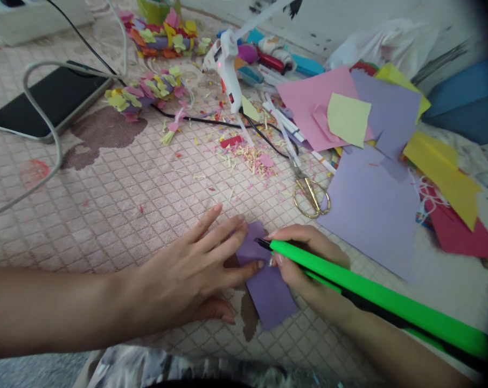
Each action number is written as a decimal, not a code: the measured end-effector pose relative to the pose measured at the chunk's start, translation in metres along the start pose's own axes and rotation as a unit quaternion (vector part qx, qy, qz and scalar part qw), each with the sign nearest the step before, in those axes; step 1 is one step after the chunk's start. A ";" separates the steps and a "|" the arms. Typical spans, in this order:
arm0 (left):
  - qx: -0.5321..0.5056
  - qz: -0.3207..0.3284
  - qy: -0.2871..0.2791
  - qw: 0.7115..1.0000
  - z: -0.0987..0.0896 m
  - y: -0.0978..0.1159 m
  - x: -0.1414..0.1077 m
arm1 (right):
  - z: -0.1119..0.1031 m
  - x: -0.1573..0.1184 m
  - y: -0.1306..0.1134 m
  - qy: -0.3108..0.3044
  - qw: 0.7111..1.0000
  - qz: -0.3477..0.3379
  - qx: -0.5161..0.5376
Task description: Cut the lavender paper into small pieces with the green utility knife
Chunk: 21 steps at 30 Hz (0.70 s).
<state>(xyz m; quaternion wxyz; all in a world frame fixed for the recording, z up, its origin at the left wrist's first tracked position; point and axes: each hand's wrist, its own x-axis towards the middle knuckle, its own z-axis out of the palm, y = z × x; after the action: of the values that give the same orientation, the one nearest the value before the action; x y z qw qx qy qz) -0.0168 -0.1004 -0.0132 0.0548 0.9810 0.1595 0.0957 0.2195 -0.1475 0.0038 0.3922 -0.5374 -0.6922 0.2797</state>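
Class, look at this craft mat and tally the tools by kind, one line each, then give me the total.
hot glue gun: 1
gold-handled scissors: 1
green pen: 1
Total: 3

Pink patterned mat (pixel 106 215) under paper sheets (pixel 268 291)

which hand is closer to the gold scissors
Right. The right hand, holding a green pen, is just below the gold scissors. The left hand is farther left, its fingers on the purple paper.
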 end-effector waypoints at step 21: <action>0.006 -0.008 0.008 1.000 0.002 0.000 0.000 | 0.007 0.005 -0.003 -0.005 0.999 -0.007 -0.035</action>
<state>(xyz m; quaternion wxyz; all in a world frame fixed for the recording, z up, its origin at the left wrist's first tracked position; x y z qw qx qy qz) -0.0164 -0.1009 -0.0146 0.0487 0.9791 0.1685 0.1026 0.2119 -0.1434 0.0038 0.3718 -0.5447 -0.7069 0.2558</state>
